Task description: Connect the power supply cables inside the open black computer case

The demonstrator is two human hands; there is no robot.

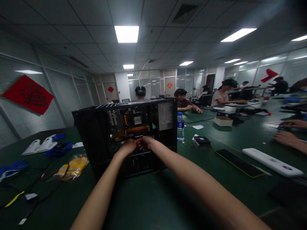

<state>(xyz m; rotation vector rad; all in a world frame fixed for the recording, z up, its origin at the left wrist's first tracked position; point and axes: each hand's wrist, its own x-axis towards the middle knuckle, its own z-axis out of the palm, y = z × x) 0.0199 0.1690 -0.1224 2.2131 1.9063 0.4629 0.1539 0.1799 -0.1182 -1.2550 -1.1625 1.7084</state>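
Note:
A black computer case (82, 137) stands on the green table with its side open toward me. Inside it are a motherboard (129, 118) with a pale square chip cooler area, gold and red memory modules (137, 128), and a grey power supply (165, 115) at the upper right. Both of my hands reach into the lower middle of the case. My left hand (129, 146) and my right hand (146, 142) meet there, fingers closed on a bundle of red and dark cables (138, 143). Their fingertips are partly hidden, and the cable ends cannot be made out.
Left of the case lie gloves (59, 149), a yellow item in a plastic bag (73, 167) and loose cables. To the right stand a water bottle (180, 126), a hard drive (201, 140), a dark strip (237, 163) and a white power strip (272, 161). A co-worker's hands (290, 140) rest far right.

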